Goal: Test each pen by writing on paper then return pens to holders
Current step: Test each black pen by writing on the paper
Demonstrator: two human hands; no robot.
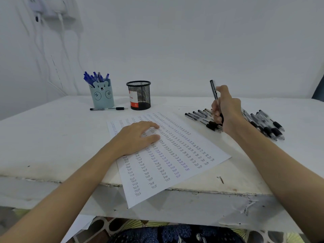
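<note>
Upright in the right hand (226,106), a black pen (214,92) is gripped above loose black pens (268,123); the left hand (138,137) lies flat on the paper (184,155). Behind, the bear holder (102,95) contains blue pens (93,78), beside a mesh cup (138,95) on the counter (52,137).

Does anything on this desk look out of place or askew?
Yes. The paper lies askew, its near corner hanging over the desk edge. One black pen lies alone before the bear holder, outside any holder.
</note>
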